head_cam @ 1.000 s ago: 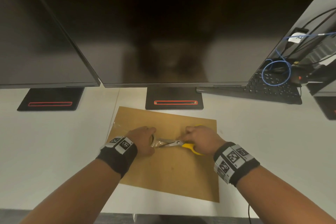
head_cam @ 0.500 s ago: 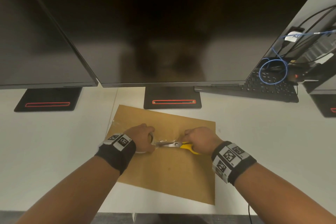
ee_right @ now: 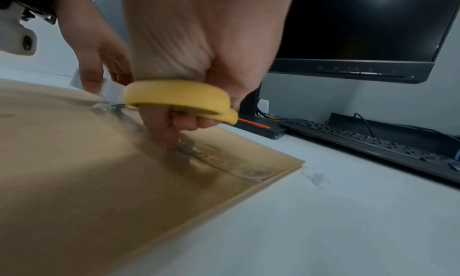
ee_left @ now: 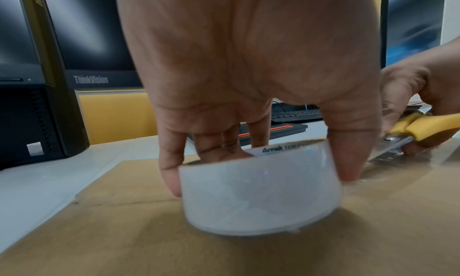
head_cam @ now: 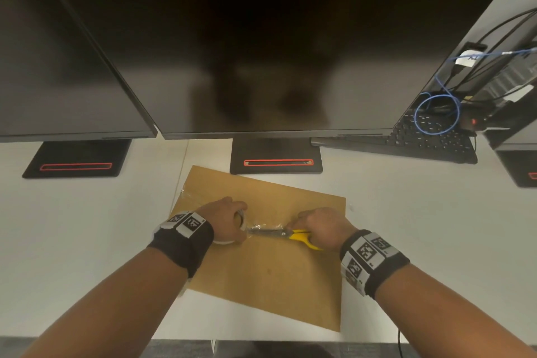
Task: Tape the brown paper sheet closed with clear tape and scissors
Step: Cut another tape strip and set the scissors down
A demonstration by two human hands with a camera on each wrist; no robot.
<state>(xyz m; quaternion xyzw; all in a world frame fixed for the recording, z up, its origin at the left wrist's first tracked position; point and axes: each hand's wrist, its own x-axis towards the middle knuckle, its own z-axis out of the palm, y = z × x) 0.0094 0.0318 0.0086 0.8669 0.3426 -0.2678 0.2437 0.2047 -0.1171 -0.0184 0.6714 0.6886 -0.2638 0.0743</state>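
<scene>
The folded brown paper sheet point(head_cam: 270, 276) lies flat on the white desk point(head_cam: 87, 227). My left hand point(head_cam: 226, 219) grips the clear tape roll point(ee_left: 259, 189) from above and holds it down on the paper point(ee_left: 149, 241). My right hand point(head_cam: 319, 227) holds the yellow-handled scissors point(head_cam: 299, 237), fingers through the loops point(ee_right: 179, 95). The steel blades point(head_cam: 266, 232) point left at the roll, over a stretch of clear tape stuck along the paper's seam point(ee_right: 224, 162). Whether the blades are apart cannot be told.
Two dark monitors point(head_cam: 276, 52) on black stands point(head_cam: 276, 160) stand right behind the paper. A black keyboard point(head_cam: 406, 142) and a coil of blue cable point(head_cam: 437, 113) lie at the back right. The desk's front edge point(head_cam: 261, 338) runs just below the paper.
Both hands have stayed on the paper, the left on the roll and the right on the scissors. The blades sit a little closer to the roll than a second ago.
</scene>
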